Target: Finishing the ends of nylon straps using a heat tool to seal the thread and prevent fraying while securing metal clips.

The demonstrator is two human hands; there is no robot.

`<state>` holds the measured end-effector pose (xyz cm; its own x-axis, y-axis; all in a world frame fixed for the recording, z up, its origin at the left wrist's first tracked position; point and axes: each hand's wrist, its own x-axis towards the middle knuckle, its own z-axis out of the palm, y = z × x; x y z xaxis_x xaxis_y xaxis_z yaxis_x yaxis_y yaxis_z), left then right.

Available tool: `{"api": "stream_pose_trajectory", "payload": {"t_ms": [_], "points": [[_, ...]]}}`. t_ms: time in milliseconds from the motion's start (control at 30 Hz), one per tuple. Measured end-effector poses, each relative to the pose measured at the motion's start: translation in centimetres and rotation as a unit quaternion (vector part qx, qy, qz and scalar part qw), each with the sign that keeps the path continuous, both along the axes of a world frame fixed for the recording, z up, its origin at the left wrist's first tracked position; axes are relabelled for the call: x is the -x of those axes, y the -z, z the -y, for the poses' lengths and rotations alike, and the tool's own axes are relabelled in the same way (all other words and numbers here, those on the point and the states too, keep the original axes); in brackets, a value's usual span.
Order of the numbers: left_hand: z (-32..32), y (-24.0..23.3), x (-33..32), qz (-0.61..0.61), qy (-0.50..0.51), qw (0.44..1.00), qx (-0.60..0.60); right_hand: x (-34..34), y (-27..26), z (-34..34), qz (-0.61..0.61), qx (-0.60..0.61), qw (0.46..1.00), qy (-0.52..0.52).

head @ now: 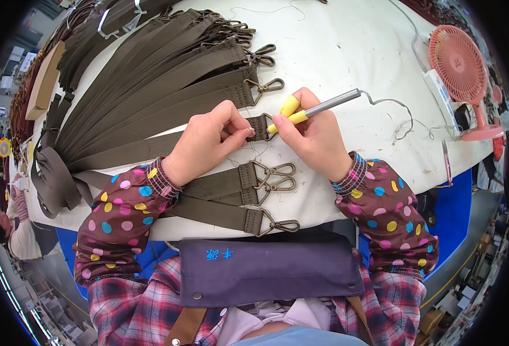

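My right hand (317, 134) grips a corded pen-like tool (332, 102) with a yellow front part and a grey ribbed handle. Its tip is close to the stitched end of a dark olive webbing strap (258, 126), beside the metal ring. A yellow cover wraps a finger of this hand. My left hand (215, 140) pinches at the same strap end with thumb and forefinger, where loose threads hang; whether it holds thread or webbing is hard to tell. Nearer me lie several strap ends with bronze-coloured snap hooks (287, 225). A fan of more straps (168, 82) spreads beyond my left hand.
A pink fan (457, 65) stands at the right by a white power strip (442, 97). Tweezers (447, 162) lie near the right edge of the white-covered table (345, 65). A cardboard box (46, 82) is at the left. Another person (20, 233) sits far left.
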<state>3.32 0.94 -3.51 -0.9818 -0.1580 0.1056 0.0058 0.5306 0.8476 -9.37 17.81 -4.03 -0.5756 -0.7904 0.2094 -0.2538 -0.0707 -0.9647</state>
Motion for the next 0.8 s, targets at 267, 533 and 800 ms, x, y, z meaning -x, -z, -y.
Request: {"api": "stream_pose_trajectory", "payload": {"t_ms": [267,533,800], "points": [[0.17,-0.3,0.3,0.034,-0.004,0.995,-0.091,-0.15,-0.11,0.11,-0.044,-0.028,0.999,-0.004],[0.15,-0.16,0.4,0.041,-0.006,0.993,-0.106,-0.2,-0.24,0.08,-0.053,-0.045,0.998,-0.003],[0.11,-0.39,0.48,0.044,-0.009,0.993,-0.112,-0.23,-0.6,0.0,-0.051,-0.076,0.996,-0.011]]}}
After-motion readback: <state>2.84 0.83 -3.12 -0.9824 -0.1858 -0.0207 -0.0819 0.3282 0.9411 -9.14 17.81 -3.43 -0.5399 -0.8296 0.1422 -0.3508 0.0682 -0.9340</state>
